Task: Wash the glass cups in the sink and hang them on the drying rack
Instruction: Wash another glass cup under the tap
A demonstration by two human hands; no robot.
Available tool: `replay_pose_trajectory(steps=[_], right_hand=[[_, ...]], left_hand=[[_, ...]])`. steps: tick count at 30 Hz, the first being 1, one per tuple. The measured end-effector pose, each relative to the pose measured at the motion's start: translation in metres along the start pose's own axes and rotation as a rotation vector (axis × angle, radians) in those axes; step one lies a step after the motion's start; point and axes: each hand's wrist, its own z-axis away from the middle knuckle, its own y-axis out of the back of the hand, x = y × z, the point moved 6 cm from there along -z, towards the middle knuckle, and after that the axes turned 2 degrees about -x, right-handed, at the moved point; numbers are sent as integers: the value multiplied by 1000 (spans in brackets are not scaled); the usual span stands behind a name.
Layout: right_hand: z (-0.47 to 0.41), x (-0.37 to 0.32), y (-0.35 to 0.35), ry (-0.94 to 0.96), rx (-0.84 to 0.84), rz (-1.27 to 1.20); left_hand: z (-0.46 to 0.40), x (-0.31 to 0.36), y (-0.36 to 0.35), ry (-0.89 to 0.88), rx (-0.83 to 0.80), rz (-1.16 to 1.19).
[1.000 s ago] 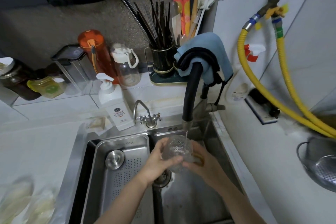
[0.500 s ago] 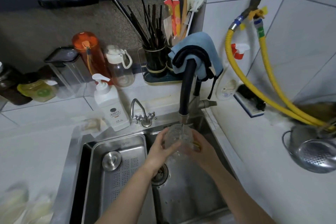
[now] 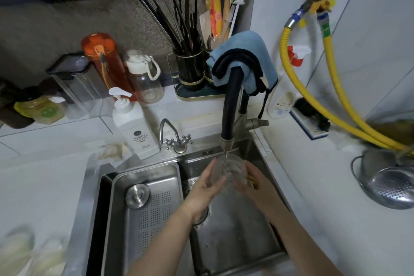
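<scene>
One glass cup (image 3: 228, 169), held under the black faucet (image 3: 230, 105) over the steel sink (image 3: 235, 231), near its back edge. Left hand (image 3: 205, 188) and right hand (image 3: 253, 182) each grip it, fingers curled around. One perforated insert tray (image 3: 147, 215) sits left. White tiled table (image 3: 336, 197), tiled wall.

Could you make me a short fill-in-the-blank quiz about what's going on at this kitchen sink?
1. Both hands hold a clear ____ under the black faucet.
2. The cloth draped over the faucet is ____ in colour.
3. The white soap pump bottle stands to the ____ of the small silver tap.
4. The two hoses on the tiled wall are ____.

Missing words: glass cup; blue; left; yellow
</scene>
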Motion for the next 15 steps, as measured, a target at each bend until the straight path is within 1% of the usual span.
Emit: replay_pose_trajectory(steps=[3, 6, 9, 10, 11, 13, 15], right_hand=[[7, 8, -6, 16, 8, 30], [-3, 4, -17, 31, -13, 2], [-14, 5, -6, 13, 7, -82], [-13, 7, -1, 11, 16, -61], [-9, 8, 2, 7, 24, -38], [-2, 19, 0, 1, 54, -71], [4, 21, -12, 11, 27, -109]], left_hand=[[10, -16, 4, 39, 21, 47], [8, -14, 19, 61, 45, 68], [-5, -4, 13, 25, 22, 20], [-6, -1, 5, 21, 19, 1], [-6, -2, 2, 22, 25, -15], [0, -10, 5, 24, 61, -33], [7, -13, 18, 47, 94, -66]])
